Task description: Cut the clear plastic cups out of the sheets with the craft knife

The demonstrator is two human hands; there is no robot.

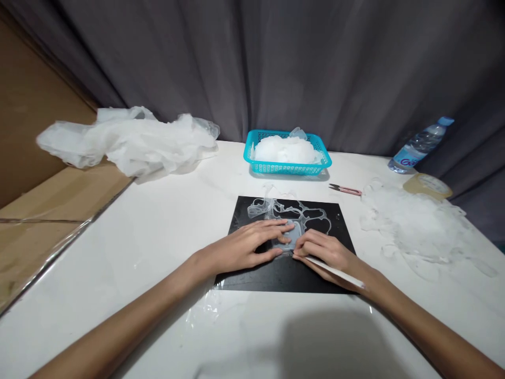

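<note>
Fingers of the left hand (252,243) lie flat and spread on a small clear plastic piece (292,235), pressing it down onto a black mat (284,273) rather than closing around it. Just beside them, the right hand (325,251) is curled, its fingertips pinched on the near edge of the same piece; a thin white tool (335,270) runs back from that pinch under the palm toward the wrist, and the hand appears closed on it, though the exact hold is hidden by the fingers. Joined to the far side of the pressed piece is a clear web of plastic trim (294,210), a looping outline that lies loose on the mat beyond the fingertips. The mat sits on a white table (158,247). Farther out past the trim stands a turquoise basket (287,167) heaped with pale translucent pieces. To the right of the grip and beyond it, a small pair of pink-handled snips (346,189) lies on the table, and past that a wide scatter of clear plastic scraps (414,226). At the far right a water bottle (418,146) lies tilted against the dark curtain, with a roll of tape (428,185) near it. Well off to the left, a crumpled white plastic bag (134,139) rests on a cardboard box (59,200).
</note>
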